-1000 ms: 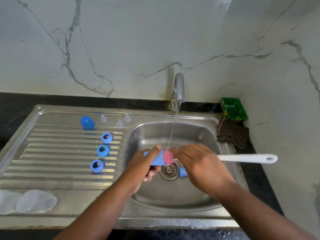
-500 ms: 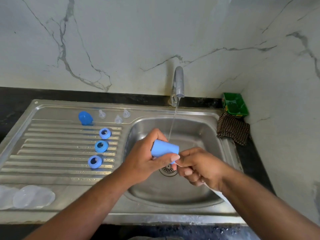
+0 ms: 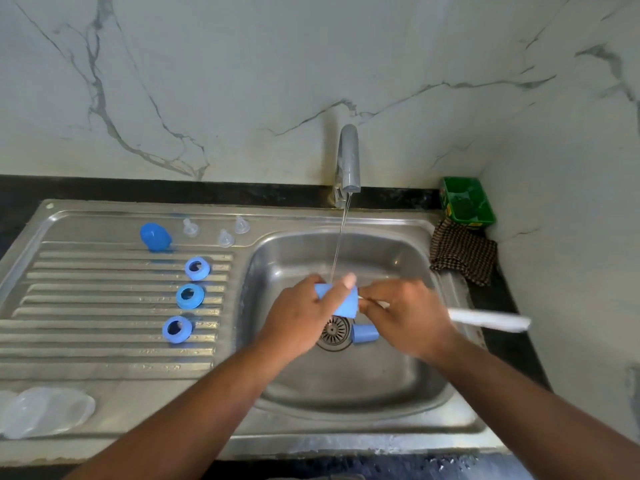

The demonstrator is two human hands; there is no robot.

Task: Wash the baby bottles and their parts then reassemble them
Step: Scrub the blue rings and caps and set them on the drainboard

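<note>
Blue plastic is what this step turns on. The left hand (image 3: 304, 317) grips a blue cap (image 3: 341, 301) under the thin stream from the tap (image 3: 348, 161), right over the drain. The right hand (image 3: 405, 317) curls round the white handle of the brush (image 3: 488, 320), which sticks out toward 3 o'clock. The brush head is hidden, so I judge rather than see that it is scrubbing inside the cap.

A second cap (image 3: 365, 333) lies in the sink (image 3: 446, 403) just beside the drain, at 5 o'clock from the held one. On the draining board at 9 o'clock I count 3 blue rings (image 3: 189, 296) in a column. Beyond them are 1 domed blue cap (image 3: 155, 236) and 3 clear teats (image 3: 225, 238). The clear bottles (image 3: 45, 412) lie at 8 o'clock near the front edge.

I read this as mid-wash: 1 cap is being washed and 1 is waiting. I cannot tell whether the laid-out parts are clean. Nothing is reassembled yet.
</note>
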